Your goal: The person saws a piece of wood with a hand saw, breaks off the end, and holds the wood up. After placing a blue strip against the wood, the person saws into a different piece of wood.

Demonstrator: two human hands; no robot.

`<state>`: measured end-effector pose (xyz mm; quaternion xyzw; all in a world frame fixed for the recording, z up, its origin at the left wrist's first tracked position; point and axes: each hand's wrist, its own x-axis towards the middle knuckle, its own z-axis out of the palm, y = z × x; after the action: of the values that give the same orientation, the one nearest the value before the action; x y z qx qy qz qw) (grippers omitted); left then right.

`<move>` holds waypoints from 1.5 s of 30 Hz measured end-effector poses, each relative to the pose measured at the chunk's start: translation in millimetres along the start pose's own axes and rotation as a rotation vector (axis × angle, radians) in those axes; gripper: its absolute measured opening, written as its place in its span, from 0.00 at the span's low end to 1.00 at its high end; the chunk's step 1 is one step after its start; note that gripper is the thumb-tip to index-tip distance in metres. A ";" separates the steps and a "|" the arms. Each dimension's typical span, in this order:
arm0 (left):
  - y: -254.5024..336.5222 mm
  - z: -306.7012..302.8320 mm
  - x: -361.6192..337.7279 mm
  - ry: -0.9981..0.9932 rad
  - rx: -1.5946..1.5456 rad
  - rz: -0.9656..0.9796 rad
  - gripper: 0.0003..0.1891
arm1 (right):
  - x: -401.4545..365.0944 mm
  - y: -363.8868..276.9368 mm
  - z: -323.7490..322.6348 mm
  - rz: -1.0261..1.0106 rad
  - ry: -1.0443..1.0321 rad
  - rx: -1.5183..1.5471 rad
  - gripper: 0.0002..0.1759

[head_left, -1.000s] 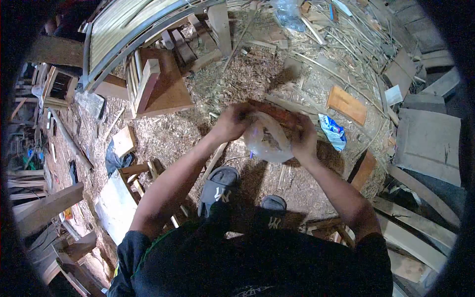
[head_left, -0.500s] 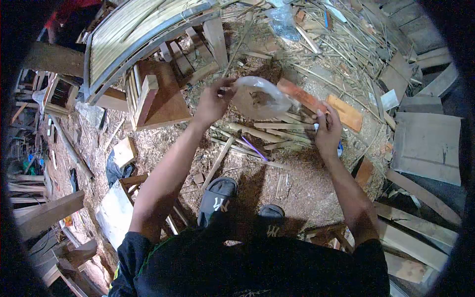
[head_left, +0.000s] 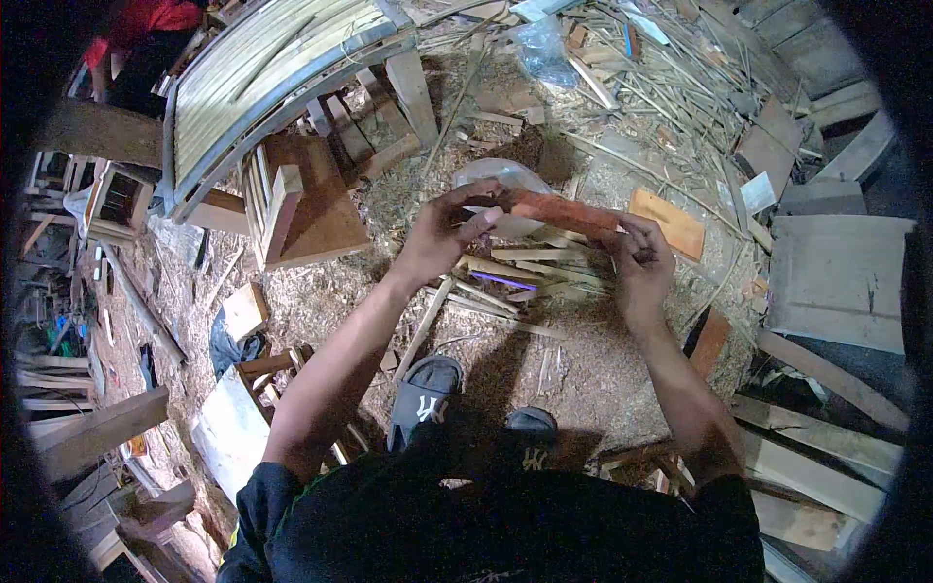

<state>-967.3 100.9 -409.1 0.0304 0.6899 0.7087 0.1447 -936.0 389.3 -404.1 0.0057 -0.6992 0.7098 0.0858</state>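
A reddish-brown strip of wood (head_left: 564,210) is stretched between my two hands above the littered floor. At its left end, my left hand (head_left: 437,238) is closed, thumb below and fingers above. My right hand (head_left: 643,267) pinches the right end between thumb and fingers. A clear plastic bag (head_left: 520,175) shows just behind the strip and overlaps my left fingers; whether they still grip it I cannot tell. Beneath the strip lie several thin wood sticks (head_left: 539,255) and a purple strip (head_left: 502,280). An orange-brown board (head_left: 668,223) rests beyond my right hand.
A slatted bamboo piece on a wooden frame (head_left: 282,68) stands at upper left, near a person in red (head_left: 160,17). Scrap sticks (head_left: 680,117) cover the upper right. Boards (head_left: 836,282) lean at right. Sawdust and offcuts surround my sandals (head_left: 428,394).
My left hand has shifted right and down from the plastic bag to the strip's left end. The strip has moved left and now spans both hands; the bag sits behind it.
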 end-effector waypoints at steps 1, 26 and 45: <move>-1.7 -1.1 1.2 -0.002 0.001 0.001 0.23 | 0.6 -5.1 -0.4 0.043 -0.048 -0.018 0.14; 16.8 1.2 -10.0 0.089 -0.154 -0.021 0.15 | -1.8 -17.3 8.4 0.422 -0.087 0.479 0.08; 10.8 -5.1 -5.3 0.105 -0.128 0.045 0.15 | 1.7 -21.0 11.8 0.437 0.000 0.281 0.14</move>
<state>-965.1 94.6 -397.8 -0.0006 0.6490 0.7550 0.0941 -936.3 378.0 -382.8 -0.1336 -0.5784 0.8016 -0.0712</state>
